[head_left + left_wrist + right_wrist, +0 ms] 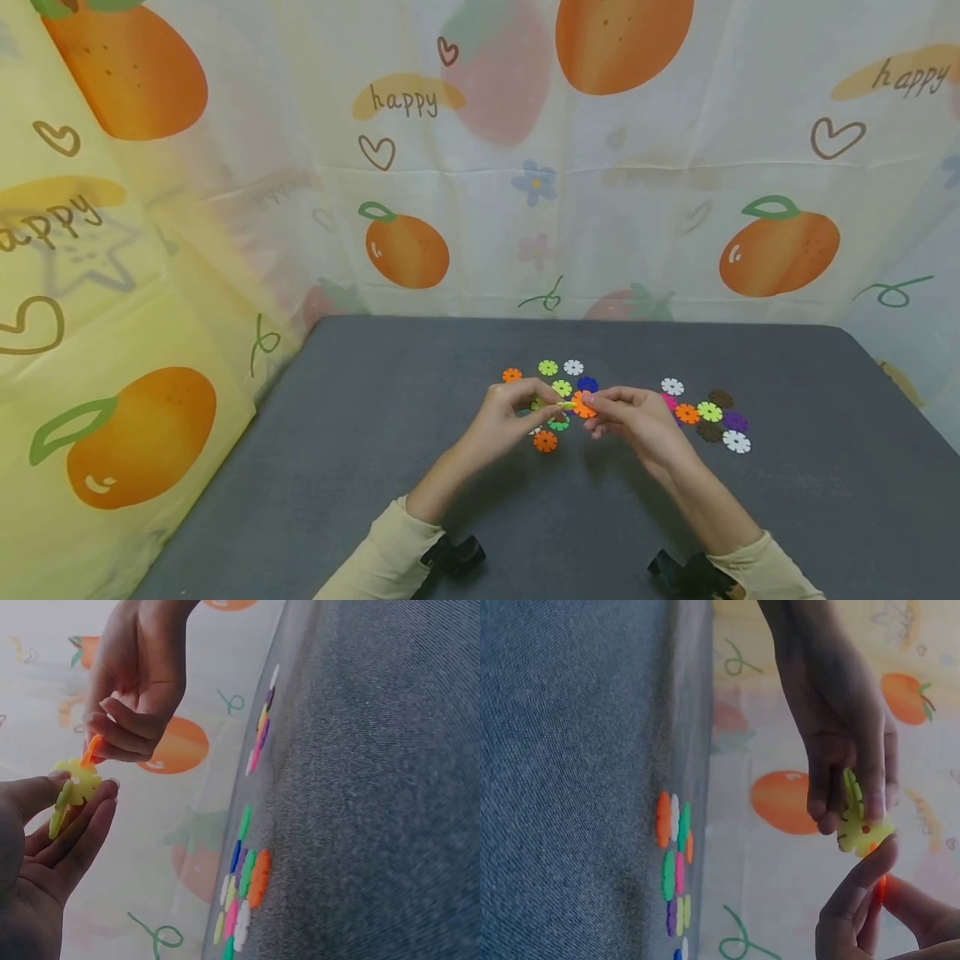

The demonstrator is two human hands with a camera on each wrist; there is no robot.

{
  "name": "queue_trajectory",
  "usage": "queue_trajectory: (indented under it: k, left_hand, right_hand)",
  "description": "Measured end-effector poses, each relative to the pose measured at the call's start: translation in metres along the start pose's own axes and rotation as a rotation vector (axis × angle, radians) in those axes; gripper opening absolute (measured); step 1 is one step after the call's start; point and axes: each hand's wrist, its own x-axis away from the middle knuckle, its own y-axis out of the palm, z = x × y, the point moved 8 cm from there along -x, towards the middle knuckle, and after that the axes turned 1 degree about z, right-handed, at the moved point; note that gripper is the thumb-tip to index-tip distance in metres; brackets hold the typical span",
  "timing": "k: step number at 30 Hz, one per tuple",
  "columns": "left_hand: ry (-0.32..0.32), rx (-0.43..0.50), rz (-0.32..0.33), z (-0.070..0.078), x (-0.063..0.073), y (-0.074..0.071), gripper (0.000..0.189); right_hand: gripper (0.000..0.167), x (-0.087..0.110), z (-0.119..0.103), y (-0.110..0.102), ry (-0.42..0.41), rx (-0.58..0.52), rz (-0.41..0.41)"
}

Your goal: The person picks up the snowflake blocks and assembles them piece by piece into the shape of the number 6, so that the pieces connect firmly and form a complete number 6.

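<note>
Yellow plastic, thin and notched all round its rim, makes up the pair of joined discs (865,829) held above the table (337,467), one standing at an angle to the other. Left hand (513,412) pinches this pair between thumb and fingertips; right hand (645,421) pinches an orange disc (583,405) between thumb and forefinger, its edge against the yellow rim. Whether their slots are seated, I cannot tell. Such pieces look light and fairly stiff, probably smooth enough to twist in a loose pinch, and hardly fragile, though a forced notch could bend. They are best held by the flat faces close to the joint, leaving the free slots uncovered. More flat, flower-like rounds lie on the grey, fabric-textured tabletop: one cluster below the hands, with an orange round (545,441) at its near edge, another to the right, with a white round (737,442) nearest. Creased, fruit-printed cloth (480,250) hangs along the far side.
</note>
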Motion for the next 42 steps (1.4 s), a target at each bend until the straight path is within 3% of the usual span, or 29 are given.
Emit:
queue_trajectory:
  k: [8,15,21,26,34,38,42]
  left_hand:
    - [0.085,-0.033,0.038,0.001,0.001,0.001,0.007]
    - [0.084,-0.052,0.046,0.0,0.0,0.004,0.007]
    - [-0.085,0.085,-0.019,-0.013,-0.002,0.002,0.011]
    - [-0.212,0.082,-0.021,-0.028,-0.003,-0.003,0.023]
    - [-0.517,0.201,-0.07,-0.059,0.008,0.004,0.024]
    - [-0.551,0.242,-0.096,-0.068,0.011,0.005,0.025]
    - [-0.565,0.29,-0.081,-0.075,0.012,0.002,0.028]
  right_hand:
    - [0.02,0.002,0.002,0.001,-0.006,-0.044,0.009]
    - [0.021,0.002,0.002,0.002,-0.013,-0.023,0.007]
    - [0.028,0.002,0.001,0.002,-0.015,0.009,-0.005]
    - [0.03,0.001,0.003,0.007,-0.018,0.028,-0.064]
    - [0.039,-0.004,0.014,0.018,-0.021,0.074,-0.14]
    - [0.043,-0.01,0.019,0.019,-0.009,0.089,-0.143]
    - [0.045,-0.016,0.021,0.011,-0.034,0.123,-0.111]
